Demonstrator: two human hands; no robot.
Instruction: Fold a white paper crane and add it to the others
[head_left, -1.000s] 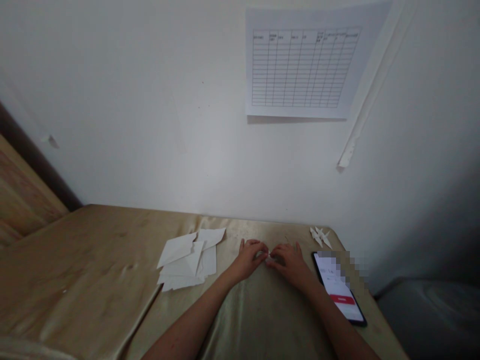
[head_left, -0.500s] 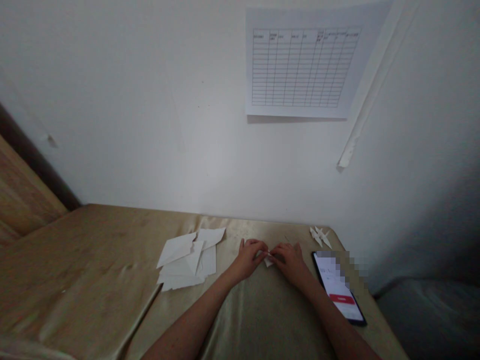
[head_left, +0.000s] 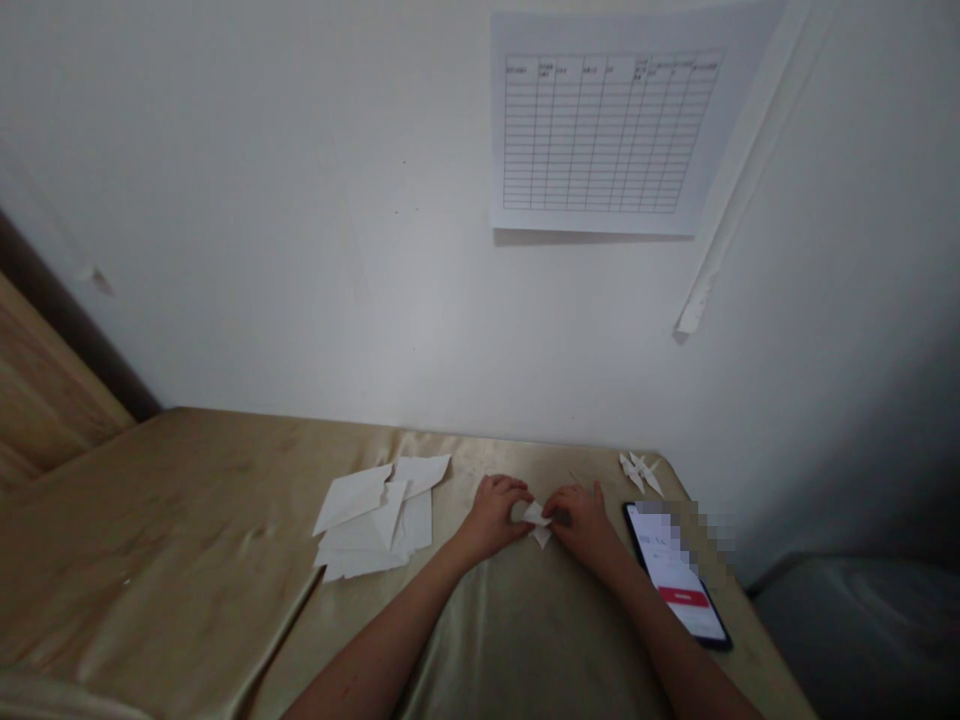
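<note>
Pinched a small folded paper piece (head_left: 537, 522) between the left hand (head_left: 491, 515) and the right hand (head_left: 583, 520) — fingertips of both closed narrowly on it, one hand at each side, thumbs nearly meeting. Held it white and pointed, with one corner poking down below the fingers. Kept it low over the gold satin tablecloth (head_left: 187, 520); could not tell whether it touched the cloth. Reached in with bare forearms from the near edge, both hands set close together.

Showed a loose pile of white paper sheets (head_left: 379, 520) to the left of the grip, near the left hand but apart from it, the sheets overlapping at angles. Showed a phone (head_left: 677, 585) just right of the grip, beside the right wrist, screen lit and facing up. Showed a few small folded paper figures (head_left: 640, 472) beyond and right of the grip, at the far table corner — apart from both hands. Showed a printed grid chart (head_left: 604, 130) well above the grip, fixed to the white wall.
</note>
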